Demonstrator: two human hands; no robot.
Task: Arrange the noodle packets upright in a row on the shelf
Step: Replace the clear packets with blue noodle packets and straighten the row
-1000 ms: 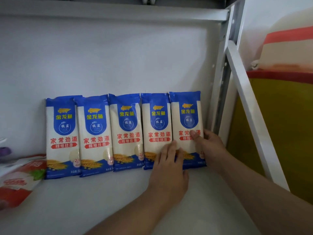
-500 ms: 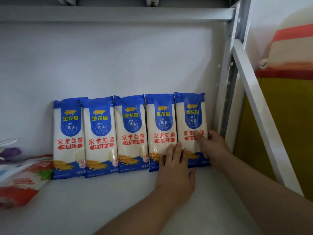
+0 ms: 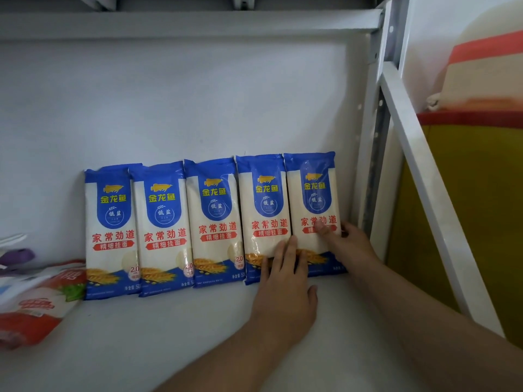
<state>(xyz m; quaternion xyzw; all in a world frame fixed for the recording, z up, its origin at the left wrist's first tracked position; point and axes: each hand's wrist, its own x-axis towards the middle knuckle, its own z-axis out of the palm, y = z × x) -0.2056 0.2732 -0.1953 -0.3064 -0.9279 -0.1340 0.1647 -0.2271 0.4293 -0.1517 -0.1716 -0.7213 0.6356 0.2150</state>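
Note:
Several blue-and-white noodle packets stand upright side by side on the white shelf (image 3: 169, 335), leaning against the back wall. The rightmost packet (image 3: 314, 193) is next to the shelf's right post. My right hand (image 3: 351, 244) grips that packet's right edge, thumb pressed on its front. My left hand (image 3: 285, 290) lies flat on the shelf with its fingertips against the lower fronts of the rightmost packet and its neighbour (image 3: 266, 199). The three packets to the left stand untouched.
A red-and-white pouch (image 3: 36, 301) lies flat at the shelf's left end, with a purple object (image 3: 17, 256) behind it. A perforated metal post (image 3: 373, 137) and a slanted white bar (image 3: 424, 179) bound the right side. A yellow sack (image 3: 467, 222) stands beyond them.
Both hands stay on the two right-hand packets. My left fingertips have crept slightly up the packet fronts. The view has shifted a little; the row itself looks unchanged.

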